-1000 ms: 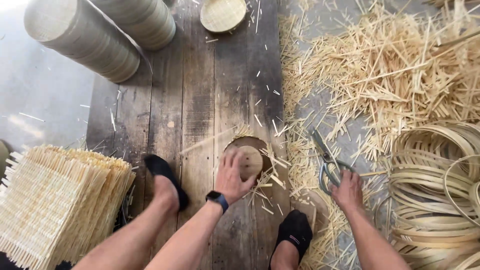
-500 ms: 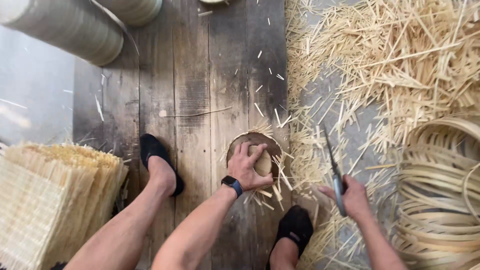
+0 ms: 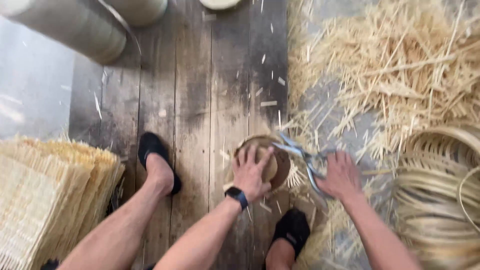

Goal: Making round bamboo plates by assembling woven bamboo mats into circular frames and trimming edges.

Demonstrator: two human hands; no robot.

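- Round woven disc, pale with a dark rim, lies flat under the spread left hand.
- Scissors, blades parted, gripped in the right hand, touch its right edge.

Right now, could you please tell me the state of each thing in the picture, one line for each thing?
Left hand: pressed flat on the round woven piece.
Round woven piece: lying on the wooden floor, partly covered.
Right hand: gripping the shears.
Shears: blades open, tips at the piece's edge.
Woven mats: stacked.
Bamboo hoops: piled together.
Bamboo offcuts: scattered loose.
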